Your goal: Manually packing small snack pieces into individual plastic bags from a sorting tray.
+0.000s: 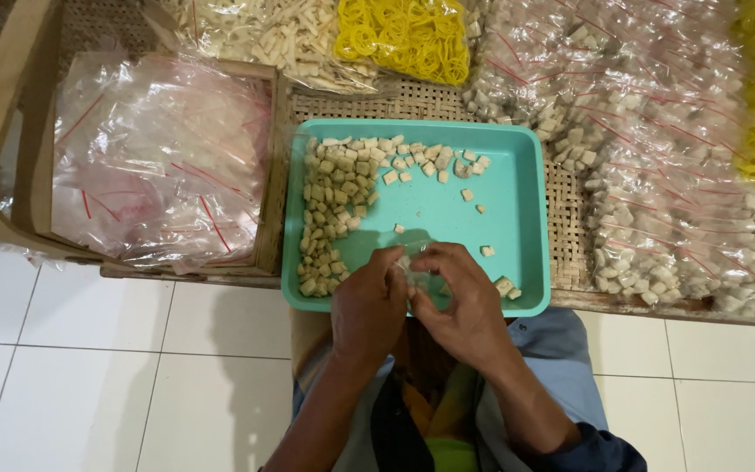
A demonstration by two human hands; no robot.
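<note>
A turquoise plastic tray (509, 166) lies on a woven mat, with several small tan cube-shaped snack pieces (335, 205) heaped along its left side and top. My left hand (367, 308) and my right hand (465, 306) meet over the tray's near edge. Both pinch a small clear plastic bag (411, 273) between the fingers. A few loose pieces (505, 286) lie by my right hand.
A cardboard box (19, 131) at left holds empty clear zip bags (155, 157). Filled bags of snack pieces (657, 175) pile at right. Yellow rubber bands (405, 35) and pale stick snacks (255, 35) lie at the back. White tiled floor (89, 367) lies below.
</note>
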